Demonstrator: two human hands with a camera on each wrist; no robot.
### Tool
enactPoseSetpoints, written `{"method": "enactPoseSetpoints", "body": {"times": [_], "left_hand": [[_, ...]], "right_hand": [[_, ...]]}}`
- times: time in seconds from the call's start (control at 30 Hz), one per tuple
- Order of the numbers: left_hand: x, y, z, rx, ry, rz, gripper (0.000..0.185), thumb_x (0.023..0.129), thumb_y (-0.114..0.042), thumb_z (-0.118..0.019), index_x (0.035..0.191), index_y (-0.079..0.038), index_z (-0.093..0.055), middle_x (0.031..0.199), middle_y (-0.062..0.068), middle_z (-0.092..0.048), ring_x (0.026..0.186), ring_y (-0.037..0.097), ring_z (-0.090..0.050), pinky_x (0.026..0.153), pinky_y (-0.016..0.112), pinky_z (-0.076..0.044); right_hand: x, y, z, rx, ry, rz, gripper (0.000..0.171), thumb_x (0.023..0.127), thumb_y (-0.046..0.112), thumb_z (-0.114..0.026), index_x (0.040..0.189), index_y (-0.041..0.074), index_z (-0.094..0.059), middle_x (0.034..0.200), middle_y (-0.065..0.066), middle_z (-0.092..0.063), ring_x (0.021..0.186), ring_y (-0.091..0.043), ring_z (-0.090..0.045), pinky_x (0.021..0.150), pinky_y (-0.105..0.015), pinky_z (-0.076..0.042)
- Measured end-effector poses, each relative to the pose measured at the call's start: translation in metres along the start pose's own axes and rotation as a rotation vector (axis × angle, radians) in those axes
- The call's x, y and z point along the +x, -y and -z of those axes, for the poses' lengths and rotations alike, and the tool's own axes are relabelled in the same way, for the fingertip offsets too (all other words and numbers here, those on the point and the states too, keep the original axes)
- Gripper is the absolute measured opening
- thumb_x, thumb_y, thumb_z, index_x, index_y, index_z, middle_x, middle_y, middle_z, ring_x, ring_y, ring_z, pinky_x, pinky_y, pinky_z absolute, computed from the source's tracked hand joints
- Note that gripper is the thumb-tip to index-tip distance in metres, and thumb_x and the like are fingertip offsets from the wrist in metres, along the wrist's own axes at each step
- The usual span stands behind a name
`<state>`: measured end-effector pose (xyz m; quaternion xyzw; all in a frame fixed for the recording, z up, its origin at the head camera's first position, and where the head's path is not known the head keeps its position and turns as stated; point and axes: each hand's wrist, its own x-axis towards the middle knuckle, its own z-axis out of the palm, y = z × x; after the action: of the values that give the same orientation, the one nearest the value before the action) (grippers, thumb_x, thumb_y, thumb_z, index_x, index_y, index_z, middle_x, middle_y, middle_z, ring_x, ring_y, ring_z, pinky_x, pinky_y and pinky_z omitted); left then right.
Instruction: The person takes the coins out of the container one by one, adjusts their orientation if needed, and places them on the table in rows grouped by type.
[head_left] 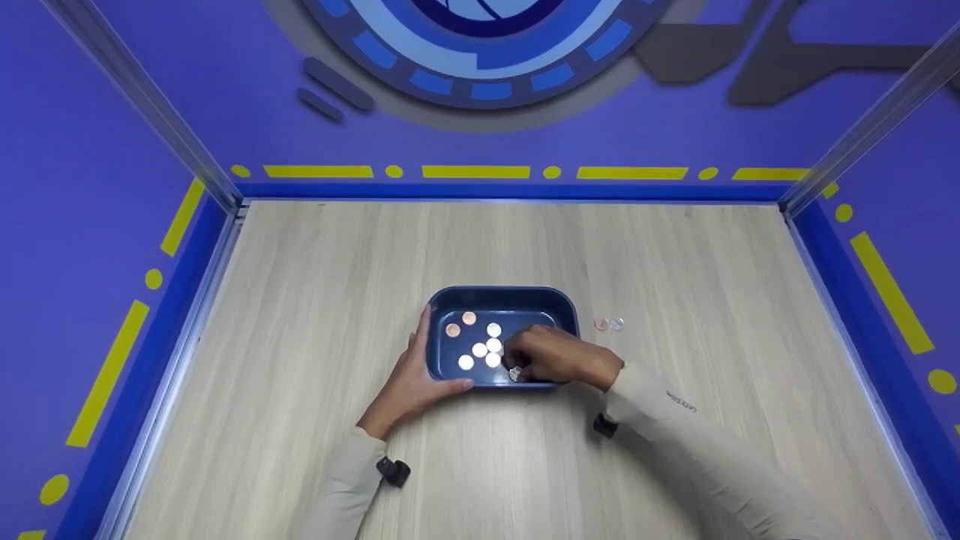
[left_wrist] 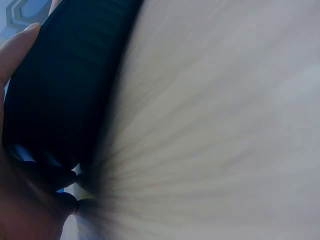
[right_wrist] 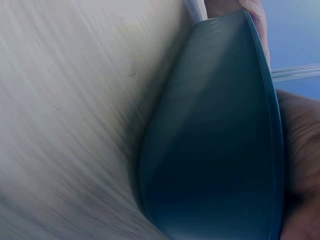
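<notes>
A dark blue rectangular tray stands on the table, with copper and silver coins lying flat in it. My left hand grips its near left corner, thumb along the front rim and fingers against the left side. In the left wrist view that hand's thumb lies at the tray's rim. My right hand reaches over the near right part of the tray with fingers curled down, and a silver coin shows at its fingertips. The right wrist view has the tray's outer wall, which hides the fingertips.
Right of the tray, a copper coin and a silver coin lie side by side on the wood-grain table. Blue-purple panels with yellow markings border the back and both sides, joined by metal corner posts.
</notes>
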<state>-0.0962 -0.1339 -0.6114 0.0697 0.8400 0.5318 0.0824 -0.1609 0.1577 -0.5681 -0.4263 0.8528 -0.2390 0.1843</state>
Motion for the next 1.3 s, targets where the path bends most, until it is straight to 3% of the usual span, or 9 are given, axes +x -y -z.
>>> {"method": "enactPoseSetpoints", "body": {"times": [0.3,0.53,0.67,0.83,1.1,1.3], "left_hand": [[0.000,0.000,-0.001,-0.012,0.012,-0.001,0.148,0.074,-0.045,-0.103,0.179,-0.020,-0.003,0.173,0.029,-0.034,0.153,0.048,-0.042,0.123,0.068,-0.034],[0.001,-0.001,0.000,-0.016,0.018,-0.005,0.149,0.073,-0.049,-0.102,0.179,-0.018,-0.003,0.175,0.028,-0.032,0.157,0.051,-0.036,0.124,0.069,-0.031],[0.001,-0.002,0.000,-0.016,0.018,-0.007,0.148,0.074,-0.045,-0.102,0.179,-0.017,-0.002,0.176,0.027,-0.031,0.159,0.052,-0.032,0.126,0.069,-0.029],[0.001,-0.001,0.001,-0.010,0.008,-0.002,0.148,0.073,-0.047,-0.103,0.179,-0.017,-0.003,0.176,0.026,-0.031,0.155,0.047,-0.039,0.125,0.067,-0.031],[0.000,-0.001,0.001,-0.013,0.000,0.000,0.149,0.072,-0.047,-0.103,0.179,-0.019,-0.004,0.175,0.027,-0.032,0.154,0.047,-0.041,0.126,0.066,-0.031],[0.000,0.000,0.001,-0.019,0.002,0.004,0.149,0.073,-0.046,-0.103,0.179,-0.018,-0.003,0.175,0.027,-0.033,0.157,0.050,-0.037,0.126,0.070,-0.029]], "right_hand": [[-0.001,0.004,0.001,-0.039,0.022,-0.045,0.017,0.085,0.005,-0.089,0.091,0.015,-0.076,0.078,0.008,-0.066,0.070,-0.007,-0.055,0.065,-0.029,-0.046],[-0.004,0.007,0.000,-0.049,0.001,-0.027,0.014,0.091,0.003,-0.083,0.098,0.014,-0.080,0.079,0.009,-0.067,0.070,-0.006,-0.056,0.065,-0.029,-0.048],[-0.004,0.009,0.001,-0.010,-0.011,-0.004,0.013,0.093,0.002,-0.081,0.099,0.013,-0.081,0.080,0.006,-0.070,0.069,-0.006,-0.056,0.064,-0.029,-0.049],[-0.003,0.009,0.002,0.073,-0.024,-0.006,0.015,0.093,0.001,-0.078,0.100,0.013,-0.082,0.086,0.006,-0.076,0.074,-0.005,-0.062,0.068,-0.029,-0.053],[-0.015,0.006,0.014,0.119,-0.145,-0.047,0.009,0.096,0.006,-0.083,0.104,0.009,-0.081,0.085,0.005,-0.074,0.077,-0.006,-0.064,0.072,-0.030,-0.055],[-0.035,0.004,0.024,0.211,-0.251,-0.098,0.013,0.093,-0.001,-0.082,0.103,0.007,-0.079,0.087,0.003,-0.076,0.079,-0.007,-0.067,0.071,-0.027,-0.057]]}}
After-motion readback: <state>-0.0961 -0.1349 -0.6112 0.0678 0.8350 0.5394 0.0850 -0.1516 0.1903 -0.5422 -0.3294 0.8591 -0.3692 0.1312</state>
